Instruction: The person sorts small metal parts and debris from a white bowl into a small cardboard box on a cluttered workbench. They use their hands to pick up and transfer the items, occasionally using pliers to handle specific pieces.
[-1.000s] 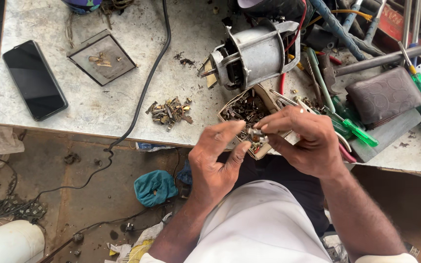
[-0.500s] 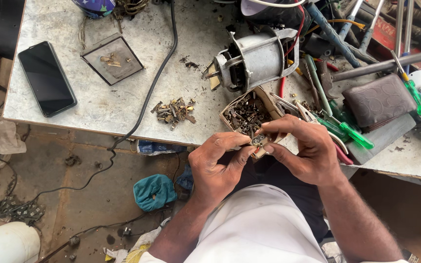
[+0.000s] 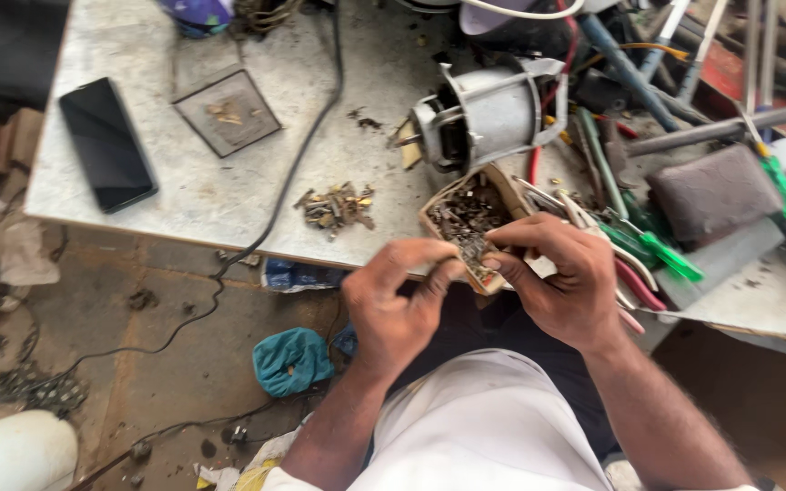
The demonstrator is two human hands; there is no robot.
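Both hands work at the near edge of the grey table [image 3: 229, 195], over a small open cardboard box [image 3: 466, 218] full of dark metal bits. Left hand [image 3: 393, 305]: fingers curled, thumb and forefinger closed toward the right hand's fingertips; they appear to pinch a small metal part [image 3: 473, 250], though it is too small and shadowed to identify. Right hand [image 3: 566, 286]: fingers bent in, tips meeting the same part from the other side, just above the box's near corner. The box overhangs the table edge slightly and touches the grey motor housing [image 3: 488, 114] behind it. A loose heap of similar scrap pieces [image 3: 337, 205] lies to the left, a black cable [image 3: 307, 145] runs past it, and a black phone [image 3: 107, 144] sits well apart. Green-handled screwdrivers [image 3: 657, 250] crowd the right side. Risks, as judged: the part is held past the table edge, so a slip would send it to the cluttered floor [image 3: 138, 364], where it would be hard to find. A nudge from either wrist could tip the overhanging box and spill its contents.
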